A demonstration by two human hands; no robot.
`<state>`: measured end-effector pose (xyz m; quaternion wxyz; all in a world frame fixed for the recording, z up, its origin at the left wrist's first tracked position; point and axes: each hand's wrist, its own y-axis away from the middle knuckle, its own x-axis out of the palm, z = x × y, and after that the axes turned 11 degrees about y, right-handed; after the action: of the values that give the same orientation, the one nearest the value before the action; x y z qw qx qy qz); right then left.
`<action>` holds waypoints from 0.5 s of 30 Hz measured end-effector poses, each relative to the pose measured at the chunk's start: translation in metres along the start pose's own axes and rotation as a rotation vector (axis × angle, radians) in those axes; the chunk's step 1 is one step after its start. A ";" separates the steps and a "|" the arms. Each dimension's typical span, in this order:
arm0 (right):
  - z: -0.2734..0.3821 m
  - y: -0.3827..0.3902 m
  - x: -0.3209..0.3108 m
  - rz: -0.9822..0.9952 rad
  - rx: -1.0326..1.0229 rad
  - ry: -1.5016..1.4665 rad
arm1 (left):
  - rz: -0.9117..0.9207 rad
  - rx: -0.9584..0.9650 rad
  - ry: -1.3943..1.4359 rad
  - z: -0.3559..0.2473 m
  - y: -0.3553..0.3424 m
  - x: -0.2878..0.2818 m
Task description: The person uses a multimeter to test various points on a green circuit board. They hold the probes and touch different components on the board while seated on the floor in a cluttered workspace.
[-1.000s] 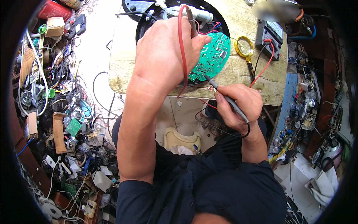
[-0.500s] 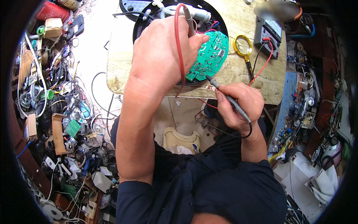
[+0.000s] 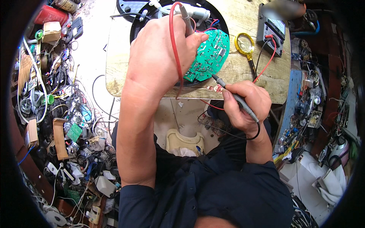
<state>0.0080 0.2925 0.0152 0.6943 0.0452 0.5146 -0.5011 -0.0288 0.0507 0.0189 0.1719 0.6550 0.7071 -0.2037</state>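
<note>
Beyond the right hand [image 3: 253, 99], closed pen-style on a black-lead probe [image 3: 238, 98], lies the green circuit board [image 3: 213, 57]; the left hand [image 3: 161, 55], curled round a red-lead probe [image 3: 185, 17], overlaps the board's left side

Head view: wide fisheye on person's head, looking steeply down, near both left hand [image 3: 161, 55] and right hand [image 3: 249, 104]. Shirt [image 3: 243, 193] fills lower middle, counter [image 3: 273, 80] at top; dark, curved rim around.
</note>
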 end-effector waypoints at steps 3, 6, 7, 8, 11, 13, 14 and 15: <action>-0.001 0.001 0.000 -0.003 0.000 -0.010 | 0.010 -0.012 -0.034 -0.001 0.000 -0.002; -0.002 0.001 0.001 -0.009 0.000 -0.007 | 0.033 -0.045 -0.020 -0.002 -0.001 -0.002; -0.001 0.000 0.001 -0.012 0.001 -0.005 | 0.034 -0.040 -0.020 -0.002 -0.001 -0.002; -0.001 -0.001 0.001 -0.015 0.002 -0.002 | 0.035 -0.035 -0.019 -0.001 -0.001 -0.002; 0.000 -0.001 0.002 -0.019 0.016 -0.007 | 0.032 -0.031 -0.020 -0.002 0.000 -0.002; -0.001 -0.001 0.002 -0.016 0.008 -0.005 | 0.030 -0.032 -0.020 -0.003 0.000 -0.002; -0.001 -0.001 0.002 -0.014 0.004 -0.004 | 0.030 -0.032 -0.020 -0.002 0.000 -0.002; -0.001 -0.001 0.002 -0.011 0.005 -0.001 | 0.030 -0.032 -0.019 -0.002 0.000 -0.002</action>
<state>0.0063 0.2911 0.0136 0.6918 0.0437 0.5131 -0.5062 -0.0289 0.0502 0.0219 0.1923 0.6608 0.6986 -0.1959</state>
